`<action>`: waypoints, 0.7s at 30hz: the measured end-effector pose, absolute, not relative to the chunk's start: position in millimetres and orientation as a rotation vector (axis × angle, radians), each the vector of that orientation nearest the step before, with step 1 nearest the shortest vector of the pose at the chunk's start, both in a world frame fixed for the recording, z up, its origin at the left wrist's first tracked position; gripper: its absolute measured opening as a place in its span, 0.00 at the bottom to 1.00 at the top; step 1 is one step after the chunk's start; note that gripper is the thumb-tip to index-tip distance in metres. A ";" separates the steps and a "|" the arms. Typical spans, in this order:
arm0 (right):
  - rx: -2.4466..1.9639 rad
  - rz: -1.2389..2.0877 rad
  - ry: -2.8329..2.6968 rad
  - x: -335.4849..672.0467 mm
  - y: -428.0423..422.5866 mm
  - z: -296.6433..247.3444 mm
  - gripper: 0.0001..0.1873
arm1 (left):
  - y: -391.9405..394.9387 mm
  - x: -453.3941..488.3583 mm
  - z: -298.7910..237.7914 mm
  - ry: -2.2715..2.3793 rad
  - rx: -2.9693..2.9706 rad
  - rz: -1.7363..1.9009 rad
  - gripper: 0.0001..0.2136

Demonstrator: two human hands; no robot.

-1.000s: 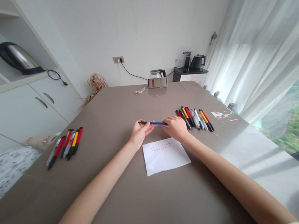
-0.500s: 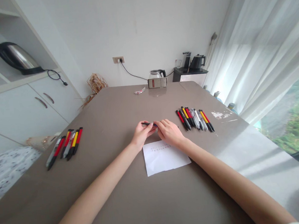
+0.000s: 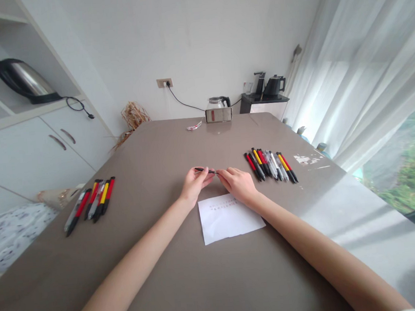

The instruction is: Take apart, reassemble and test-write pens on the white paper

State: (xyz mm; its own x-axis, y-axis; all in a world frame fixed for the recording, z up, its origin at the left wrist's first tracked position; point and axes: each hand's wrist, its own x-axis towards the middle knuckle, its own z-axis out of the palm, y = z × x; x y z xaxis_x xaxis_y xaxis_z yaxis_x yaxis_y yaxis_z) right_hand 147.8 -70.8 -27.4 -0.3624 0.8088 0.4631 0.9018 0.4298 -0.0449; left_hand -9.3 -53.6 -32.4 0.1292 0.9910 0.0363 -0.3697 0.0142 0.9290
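Note:
Above the far edge of the paper, my left hand [image 3: 193, 186] pinches a slim black pen [image 3: 199, 169] between thumb and fingers. The pen's thin end points right and meets the fingertips of my right hand [image 3: 237, 184]. That hand is closed at this end, palm down; its fingers hide how much of the pen it holds. Under and in front of the right wrist lies a white sheet of paper [image 3: 228, 222] with a few rows of small marks near its far edge.
Several red, yellow, black and clear pens lie in a right-hand row [image 3: 270, 165] and a left-hand group [image 3: 90, 201] on the brown table [image 3: 160, 277]. At its far edge stand a tissue box [image 3: 219, 116], a glass pot [image 3: 216, 103] and a small crumpled wrapper [image 3: 194, 126].
My hands have drawn slightly apart, so the pen's thin end now shows between them. The marks on the paper are a little more exposed. The pen groups have not moved.

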 end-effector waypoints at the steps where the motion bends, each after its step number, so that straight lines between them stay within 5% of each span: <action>1: -1.447 -0.303 -2.275 147.7 -70.6 -28.0 0.20 | -53.1 -10.1 -31.9 0.834 0.991 1.284 0.12; 15: -1.469 -0.264 -2.228 145.6 -69.6 -32.9 0.19 | -39.4 -25.9 -30.2 1.036 1.003 1.458 0.13; 21: -1.526 -0.221 -2.190 146.5 -67.7 -35.0 0.18 | -32.7 -39.3 -40.5 1.312 1.438 1.244 0.16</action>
State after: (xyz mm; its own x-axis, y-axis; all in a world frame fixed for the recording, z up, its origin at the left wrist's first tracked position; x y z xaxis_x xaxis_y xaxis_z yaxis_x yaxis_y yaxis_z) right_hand 146.5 -67.7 -35.0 -0.2796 0.8456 0.4547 0.9194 0.3723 -0.1270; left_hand -39.3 -32.7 -40.5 -0.0249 0.9896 0.1414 0.1936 -0.1339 0.9719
